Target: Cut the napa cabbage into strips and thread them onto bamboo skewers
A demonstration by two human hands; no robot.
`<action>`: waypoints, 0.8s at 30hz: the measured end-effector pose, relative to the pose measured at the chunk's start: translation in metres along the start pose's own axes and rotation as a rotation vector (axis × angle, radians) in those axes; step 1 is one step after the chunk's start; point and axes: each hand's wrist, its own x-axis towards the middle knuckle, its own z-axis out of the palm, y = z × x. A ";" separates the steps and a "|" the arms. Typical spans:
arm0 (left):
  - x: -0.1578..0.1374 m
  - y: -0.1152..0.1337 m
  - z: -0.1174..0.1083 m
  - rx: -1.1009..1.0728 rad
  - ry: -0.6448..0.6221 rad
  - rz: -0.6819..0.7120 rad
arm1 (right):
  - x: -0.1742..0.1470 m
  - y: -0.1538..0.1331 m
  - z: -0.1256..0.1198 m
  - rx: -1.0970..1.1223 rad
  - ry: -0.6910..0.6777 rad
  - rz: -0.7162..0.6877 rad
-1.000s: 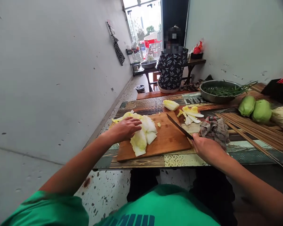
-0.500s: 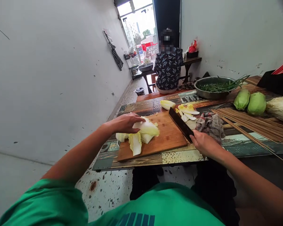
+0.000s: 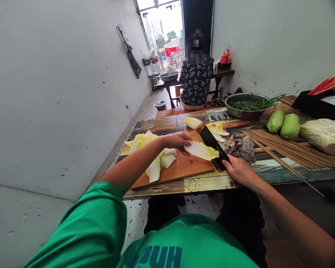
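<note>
My left hand (image 3: 179,142) grips a cabbage leaf (image 3: 202,149) by its white base, over the right part of a wooden cutting board (image 3: 188,167). The leaf's yellow tip reaches in front of the cleaver blade. My right hand (image 3: 237,168) is closed round the handle of the dark cleaver (image 3: 212,143), which is held at the board's right edge. More napa cabbage leaves (image 3: 153,169) lie on the left of the board, partly behind my left forearm. Past the board rests a small cabbage heart (image 3: 193,123), and beyond the blade are several loose leaves (image 3: 218,130).
A crumpled cloth (image 3: 241,147) lies right of the cleaver, beside many thin skewers (image 3: 290,149). Farther right are two green gourds (image 3: 290,125) and a bagged pale vegetable (image 3: 324,134). A metal bowl of greens (image 3: 245,106) stands behind. Another person (image 3: 195,82) sits at the far table.
My left hand has moved right from the cabbage pile, carrying a leaf over to the cleaver. My right hand keeps the cleaver in nearly the same place. The view has shifted slightly.
</note>
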 end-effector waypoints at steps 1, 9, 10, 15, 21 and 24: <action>-0.007 -0.002 0.006 -0.141 0.106 0.032 | -0.001 0.001 -0.001 0.036 -0.004 0.013; -0.033 -0.029 0.095 -1.000 0.522 0.035 | -0.001 0.008 -0.010 0.222 0.142 0.066; -0.031 -0.030 0.100 -1.092 0.564 0.077 | -0.002 0.007 -0.012 0.220 0.139 0.059; -0.028 -0.038 0.115 -1.132 0.472 -0.010 | -0.016 0.003 -0.017 0.155 0.082 0.037; -0.034 -0.076 0.108 0.314 0.572 0.357 | -0.021 -0.002 -0.019 -0.050 0.170 0.007; -0.028 -0.089 0.083 1.028 0.801 0.459 | -0.018 -0.015 -0.019 -0.188 0.148 -0.046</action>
